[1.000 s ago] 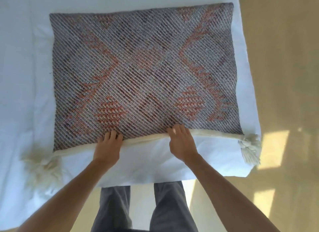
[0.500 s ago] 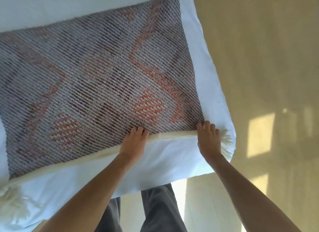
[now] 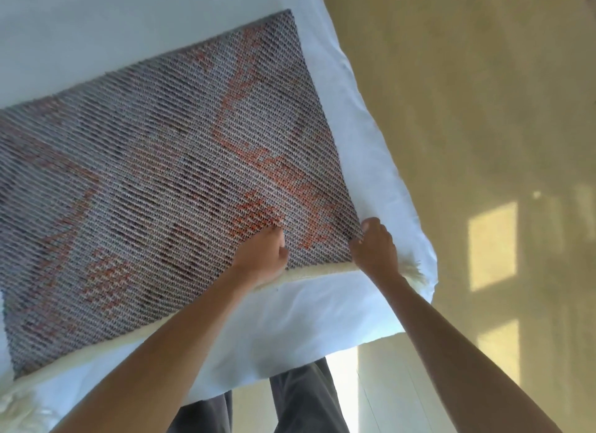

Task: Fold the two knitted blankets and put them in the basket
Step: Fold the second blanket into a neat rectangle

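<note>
A grey knitted blanket (image 3: 154, 181) with orange patterns and a cream border lies flat on the white bed (image 3: 290, 329). My left hand (image 3: 263, 255) presses on the blanket near its front edge, fingers curled into the knit. At the blanket's front right corner my right hand (image 3: 375, 247) is closed on the fabric, beside a cream tassel (image 3: 414, 271). A second tassel (image 3: 19, 407) shows at the lower left. No basket and no second blanket are in view.
The bed's corner juts out to the right over a tan floor (image 3: 483, 110) with patches of sunlight. My grey trouser legs (image 3: 300, 400) stand close to the bed's front edge.
Both hands have slid right along the blanket's front edge; my right hand has reached the corner and closed on it, and my left hand's fingers have curled. The view has swung right.
</note>
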Action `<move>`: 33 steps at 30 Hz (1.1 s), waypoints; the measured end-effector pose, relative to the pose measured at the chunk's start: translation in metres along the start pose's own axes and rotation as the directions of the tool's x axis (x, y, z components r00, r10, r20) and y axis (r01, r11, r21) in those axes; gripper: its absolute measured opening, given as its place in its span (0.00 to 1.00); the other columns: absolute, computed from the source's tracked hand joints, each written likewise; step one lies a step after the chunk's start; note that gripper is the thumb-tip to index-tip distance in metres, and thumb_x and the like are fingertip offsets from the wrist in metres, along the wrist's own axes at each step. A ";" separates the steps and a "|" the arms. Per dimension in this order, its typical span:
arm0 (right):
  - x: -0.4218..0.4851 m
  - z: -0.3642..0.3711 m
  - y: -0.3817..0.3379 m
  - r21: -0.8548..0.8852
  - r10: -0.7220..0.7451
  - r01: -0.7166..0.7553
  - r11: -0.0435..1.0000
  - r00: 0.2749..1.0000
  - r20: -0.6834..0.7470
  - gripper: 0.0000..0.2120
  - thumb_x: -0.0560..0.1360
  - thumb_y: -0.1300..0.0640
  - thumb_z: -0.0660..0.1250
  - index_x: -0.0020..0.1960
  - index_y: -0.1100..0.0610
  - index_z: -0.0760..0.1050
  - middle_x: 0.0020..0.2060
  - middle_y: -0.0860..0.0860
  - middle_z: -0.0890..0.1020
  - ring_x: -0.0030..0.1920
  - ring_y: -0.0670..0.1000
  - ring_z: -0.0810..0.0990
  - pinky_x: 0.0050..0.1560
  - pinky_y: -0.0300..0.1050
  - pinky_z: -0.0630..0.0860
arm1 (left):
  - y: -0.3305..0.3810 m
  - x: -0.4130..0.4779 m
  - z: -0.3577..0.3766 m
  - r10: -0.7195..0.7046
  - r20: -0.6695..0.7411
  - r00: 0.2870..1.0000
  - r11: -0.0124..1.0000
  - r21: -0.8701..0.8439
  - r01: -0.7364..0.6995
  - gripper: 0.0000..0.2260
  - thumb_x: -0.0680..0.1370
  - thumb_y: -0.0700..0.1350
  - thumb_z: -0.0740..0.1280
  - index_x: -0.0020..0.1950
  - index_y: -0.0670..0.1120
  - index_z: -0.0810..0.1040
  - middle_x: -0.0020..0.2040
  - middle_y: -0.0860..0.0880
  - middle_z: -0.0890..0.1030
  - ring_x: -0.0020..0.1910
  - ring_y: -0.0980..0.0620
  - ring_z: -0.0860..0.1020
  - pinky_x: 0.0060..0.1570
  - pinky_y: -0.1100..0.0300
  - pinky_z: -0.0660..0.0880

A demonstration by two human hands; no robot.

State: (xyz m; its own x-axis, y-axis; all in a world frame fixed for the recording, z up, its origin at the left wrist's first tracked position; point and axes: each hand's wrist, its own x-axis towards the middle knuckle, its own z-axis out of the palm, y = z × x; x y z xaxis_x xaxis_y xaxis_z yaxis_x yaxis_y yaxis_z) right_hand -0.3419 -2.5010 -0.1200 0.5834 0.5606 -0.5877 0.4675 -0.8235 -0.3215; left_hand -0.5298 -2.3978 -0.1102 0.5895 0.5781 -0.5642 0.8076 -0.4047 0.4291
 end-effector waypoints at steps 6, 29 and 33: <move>-0.011 0.001 -0.020 0.100 -0.023 0.019 0.995 0.999 0.048 0.06 0.70 0.63 0.62 0.44 0.58 0.65 0.37 0.53 0.73 0.37 0.56 0.72 0.37 0.46 0.66 | 0.046 0.036 -0.029 -0.027 -0.075 0.997 0.974 -0.227 0.009 0.08 0.81 0.44 0.58 0.52 0.41 0.73 0.47 0.46 0.78 0.45 0.48 0.79 0.45 0.51 0.80; -0.150 0.091 -0.160 0.050 -0.466 0.464 0.884 0.874 0.134 0.10 0.76 0.58 0.57 0.57 0.55 0.65 0.46 0.49 0.75 0.44 0.50 0.79 0.42 0.45 0.76 | -0.069 0.038 -0.148 -0.493 -0.290 0.820 0.786 -0.553 0.277 0.12 0.80 0.39 0.57 0.63 0.39 0.66 0.36 0.49 0.70 0.26 0.56 0.68 0.17 0.66 0.65; -0.173 0.120 -0.184 0.032 -0.470 0.471 0.881 0.869 0.157 0.06 0.76 0.57 0.58 0.53 0.54 0.65 0.43 0.46 0.72 0.41 0.49 0.78 0.36 0.40 0.71 | -0.121 0.006 -0.156 -0.539 -0.280 0.795 0.755 -0.579 0.308 0.13 0.80 0.39 0.58 0.63 0.38 0.67 0.35 0.49 0.68 0.26 0.56 0.66 0.13 0.71 0.60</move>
State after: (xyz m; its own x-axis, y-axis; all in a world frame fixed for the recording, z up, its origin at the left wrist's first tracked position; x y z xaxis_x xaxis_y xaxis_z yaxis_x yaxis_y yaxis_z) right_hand -0.6089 -2.4568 -0.0478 0.1829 0.8604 -0.4757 0.6658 -0.4644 -0.5840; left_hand -0.6270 -2.2347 -0.0562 0.0278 0.8756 -0.4823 0.7795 0.2831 0.5587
